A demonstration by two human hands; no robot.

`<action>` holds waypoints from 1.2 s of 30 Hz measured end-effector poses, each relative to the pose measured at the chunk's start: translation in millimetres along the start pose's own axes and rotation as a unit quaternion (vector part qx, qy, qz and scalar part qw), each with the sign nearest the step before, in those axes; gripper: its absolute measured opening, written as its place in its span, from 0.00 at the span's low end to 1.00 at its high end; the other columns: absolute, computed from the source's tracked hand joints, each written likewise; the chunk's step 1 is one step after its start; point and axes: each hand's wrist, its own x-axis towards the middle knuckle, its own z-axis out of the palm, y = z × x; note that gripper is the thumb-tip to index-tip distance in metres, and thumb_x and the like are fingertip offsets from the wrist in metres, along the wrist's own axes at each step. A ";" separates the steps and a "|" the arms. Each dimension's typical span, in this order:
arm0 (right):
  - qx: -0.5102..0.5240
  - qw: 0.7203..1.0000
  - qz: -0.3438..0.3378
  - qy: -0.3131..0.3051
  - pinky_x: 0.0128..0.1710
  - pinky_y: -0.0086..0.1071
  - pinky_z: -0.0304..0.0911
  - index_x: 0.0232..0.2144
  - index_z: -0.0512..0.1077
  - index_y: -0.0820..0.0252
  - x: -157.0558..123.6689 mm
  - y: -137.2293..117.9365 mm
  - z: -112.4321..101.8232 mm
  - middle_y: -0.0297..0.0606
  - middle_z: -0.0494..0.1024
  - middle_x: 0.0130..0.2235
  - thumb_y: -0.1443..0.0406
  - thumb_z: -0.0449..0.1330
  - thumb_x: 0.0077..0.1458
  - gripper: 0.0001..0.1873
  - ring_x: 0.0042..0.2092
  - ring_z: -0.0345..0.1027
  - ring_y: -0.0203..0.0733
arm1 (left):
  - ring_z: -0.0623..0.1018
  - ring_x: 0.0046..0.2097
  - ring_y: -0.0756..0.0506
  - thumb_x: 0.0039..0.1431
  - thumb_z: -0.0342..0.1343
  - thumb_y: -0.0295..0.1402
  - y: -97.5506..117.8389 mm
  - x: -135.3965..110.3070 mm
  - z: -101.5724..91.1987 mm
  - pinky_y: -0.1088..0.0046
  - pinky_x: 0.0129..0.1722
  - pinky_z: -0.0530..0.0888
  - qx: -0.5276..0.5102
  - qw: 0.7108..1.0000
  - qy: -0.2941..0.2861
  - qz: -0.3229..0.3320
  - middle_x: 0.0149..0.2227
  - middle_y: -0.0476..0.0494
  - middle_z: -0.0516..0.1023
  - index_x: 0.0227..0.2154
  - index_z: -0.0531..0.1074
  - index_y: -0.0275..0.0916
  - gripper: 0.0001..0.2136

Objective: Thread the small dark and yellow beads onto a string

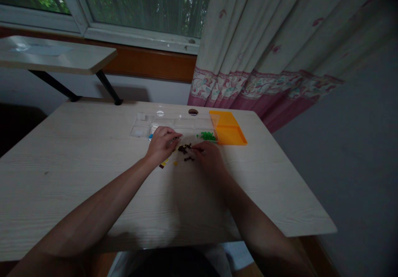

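A loose pile of small dark brown pieces [184, 149] lies on the table between my hands, with a few more nearer me. My left hand [162, 145] is at the pile's left, thumb and fingertips drawn together; whatever they hold is too small to make out. To the right, my right hand [209, 156] has its thumb and forefinger pinched at the pile's edge, on something I cannot make out. Beneath my left hand lie a yellow piece with a dark end [163, 164] and a small orange-yellow piece [175, 163]. Green pieces [207, 136] sit in the clear compartment box [183, 121] behind.
An orange open tray or lid [231, 133] lies at the right end of the clear box. Some blue pieces [151, 136] show beside my left hand. A raised shelf [62, 57] on black legs stands at the back left; a curtain [248, 61] hangs behind the table [93, 152].
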 end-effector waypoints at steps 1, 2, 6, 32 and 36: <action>0.009 1.000 0.004 0.011 0.46 0.34 0.63 0.34 0.79 0.60 0.1 0.0 0.1 0.39 0.80 0.37 0.67 0.60 0.56 0.07 0.41 0.71 0.40 | 0.71 0.45 0.44 0.61 0.57 0.35 1.0 0.2 -0.4 0.63 0.47 0.69 -0.006 1.000 -0.011 0.010 0.39 0.44 0.75 0.43 0.77 0.45 0.09; 0.016 1.000 0.011 0.020 0.45 0.34 0.63 0.34 0.78 0.59 0.2 -0.2 0.1 0.39 0.80 0.36 0.66 0.60 0.56 0.07 0.41 0.71 0.40 | 0.71 0.45 0.44 0.61 0.57 0.34 1.8 0.3 -0.9 0.63 0.47 0.69 -0.010 1.000 -0.023 0.018 0.39 0.44 0.75 0.44 0.76 0.45 0.09; 0.069 0.996 0.048 0.024 0.43 0.35 0.65 0.33 0.79 0.58 2.1 -1.1 -0.5 0.40 0.80 0.35 0.63 0.60 0.54 0.08 0.38 0.72 0.40 | 0.71 0.46 0.44 0.62 0.56 0.35 4.2 0.1 -3.2 0.62 0.48 0.69 -0.029 0.997 -0.060 0.040 0.40 0.43 0.75 0.46 0.75 0.45 0.11; 0.300 0.936 0.158 -0.093 0.23 0.26 0.47 0.31 0.77 0.61 5.2 2.8 0.0 0.27 0.63 0.20 0.53 0.61 0.50 0.17 0.22 0.52 0.30 | 0.72 0.43 0.45 0.63 0.55 0.36 6.0 -1.0 -3.5 0.64 0.46 0.69 -0.049 0.992 -0.075 0.090 0.38 0.44 0.75 0.42 0.76 0.43 0.08; 0.271 0.949 0.135 -0.093 0.23 0.27 0.48 0.31 0.77 0.61 6.1 3.6 -1.5 0.28 0.63 0.20 0.51 0.57 0.53 0.19 0.23 0.53 0.32 | 0.72 0.42 0.45 0.62 0.56 0.36 5.7 -0.2 -3.0 0.64 0.45 0.69 -0.053 0.991 -0.075 0.099 0.38 0.44 0.75 0.41 0.76 0.43 0.08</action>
